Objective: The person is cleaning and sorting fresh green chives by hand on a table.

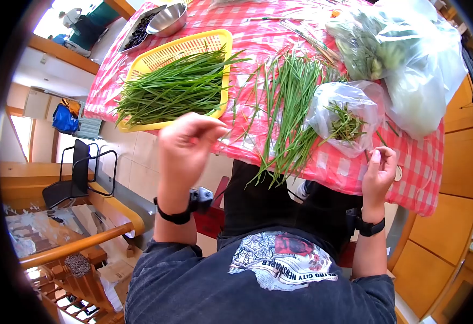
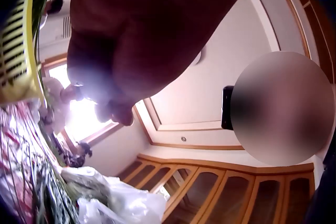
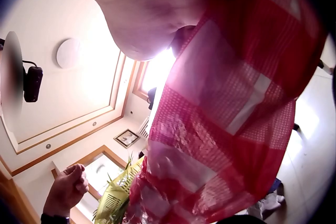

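Observation:
My left hand [image 1: 189, 148] is raised in front of the yellow plastic basket [image 1: 228, 70], slightly blurred, fingers loosely curled with nothing visible between them. Long green leaves like garlic chives [image 1: 177, 86] fill that basket. From the right wrist view, the same left hand [image 3: 67, 188] shows bent fingers. My right hand [image 1: 379, 171] is at the table's front edge, right by a clear plastic bag [image 1: 374, 97] with green trimmings [image 1: 347, 123] in it. Its fingers are bent, and I cannot tell whether they pinch anything. Between the hands, a loose pile of chives [image 1: 290, 108] hangs over the edge.
A red-and-white checked cover [image 1: 417, 173] lies over the table. Large plastic bags [image 1: 423, 70] with leafy vegetables stand at the back right. At the back left are a steel bowl [image 1: 167, 21] and a tray of dark pieces [image 1: 138, 35]. A black chair [image 1: 80, 167] stands left.

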{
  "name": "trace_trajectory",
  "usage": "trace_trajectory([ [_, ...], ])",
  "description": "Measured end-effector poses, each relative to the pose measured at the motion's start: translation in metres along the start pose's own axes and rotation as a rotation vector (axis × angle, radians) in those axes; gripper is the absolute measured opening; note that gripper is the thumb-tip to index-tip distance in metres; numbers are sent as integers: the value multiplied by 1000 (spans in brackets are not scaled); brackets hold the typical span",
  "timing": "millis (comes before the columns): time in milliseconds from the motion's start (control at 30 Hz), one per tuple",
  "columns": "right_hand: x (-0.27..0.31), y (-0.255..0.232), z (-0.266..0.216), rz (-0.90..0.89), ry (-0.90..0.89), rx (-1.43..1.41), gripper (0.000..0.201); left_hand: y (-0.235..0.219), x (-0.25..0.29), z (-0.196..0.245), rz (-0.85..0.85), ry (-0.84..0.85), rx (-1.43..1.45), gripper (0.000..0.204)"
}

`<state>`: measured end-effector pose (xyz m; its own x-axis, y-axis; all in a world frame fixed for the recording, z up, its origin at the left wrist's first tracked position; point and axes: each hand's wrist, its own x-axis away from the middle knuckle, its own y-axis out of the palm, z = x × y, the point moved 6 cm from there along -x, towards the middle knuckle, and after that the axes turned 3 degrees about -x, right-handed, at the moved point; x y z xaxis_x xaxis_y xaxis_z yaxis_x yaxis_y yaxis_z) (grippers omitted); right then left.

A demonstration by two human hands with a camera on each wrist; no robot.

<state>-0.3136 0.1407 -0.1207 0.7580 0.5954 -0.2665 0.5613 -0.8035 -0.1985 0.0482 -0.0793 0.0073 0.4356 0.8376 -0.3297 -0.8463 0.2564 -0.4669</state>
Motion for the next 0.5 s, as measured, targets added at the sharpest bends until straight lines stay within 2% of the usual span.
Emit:
trace_trajectory([
  [33,0,0,-2,0,-2,0,10,14,4,-1,-40,-101,36,5],
  [67,0,0,-2,-1,-4,1,10,26,5,0,-86,-135,-11,19],
  [200,0,0,-1,-8,-8,-17,10,69,-2,7,-317,0,-194,38],
  [233,-1,2,-2,-12,-23,-31,10,79,-6,9,-380,3,-292,25],
  [267,-1,3,-4,-16,-37,-43,10,91,-8,10,-384,8,-292,25],
  [333,-1,2,-8,-17,-37,-35,9,99,-16,13,-133,13,-163,20],
  [367,-1,2,-7,-31,-24,-44,9,105,-22,15,-213,36,-320,42],
  [400,-2,3,-7,-45,-12,-54,9,110,-27,10,-216,39,-322,42],
  [467,-3,2,-6,-37,-13,-80,9,123,-40,1,-178,177,-531,54],
  [500,-4,2,-6,-43,-14,-84,9,128,-50,-6,-267,66,-548,65],
])
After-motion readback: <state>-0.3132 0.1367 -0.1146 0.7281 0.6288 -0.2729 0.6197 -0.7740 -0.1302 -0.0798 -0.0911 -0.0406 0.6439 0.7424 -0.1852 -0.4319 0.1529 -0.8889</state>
